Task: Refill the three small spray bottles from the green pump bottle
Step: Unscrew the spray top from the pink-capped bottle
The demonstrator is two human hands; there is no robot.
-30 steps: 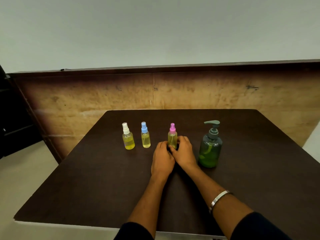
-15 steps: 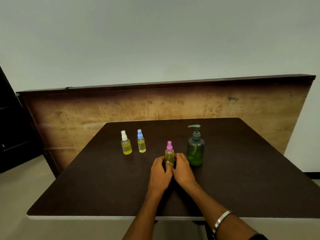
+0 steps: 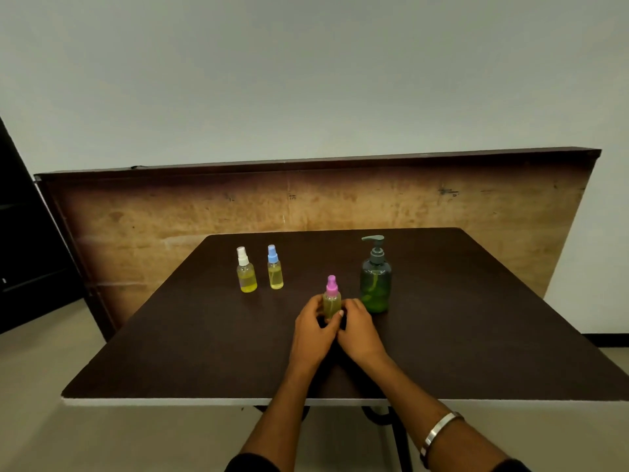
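Observation:
The pink-capped spray bottle point(image 3: 332, 299) stands upright on the dark table point(image 3: 204, 335), holding yellow liquid. My left hand point(image 3: 315, 332) and my right hand point(image 3: 357, 330) both curl around its lower body from either side. Just to its right stands the green pump bottle point(image 3: 375, 282), untouched. Farther back and left stand the blue-capped spray bottle point(image 3: 275, 272) and the white-capped spray bottle point(image 3: 245, 275), both with yellow liquid inside. The base of the pink-capped bottle is hidden by my fingers.
A worn wooden board point(image 3: 306, 206) leans upright behind the table against a pale wall. A dark doorway or cabinet point(image 3: 27, 260) sits at the left. The table's white front edge point(image 3: 238, 401) runs just above my forearms.
The camera has pulled back and risen. Both hands have drawn the pink-capped bottle toward me, away from the row of bottles. The other bottles have stayed put.

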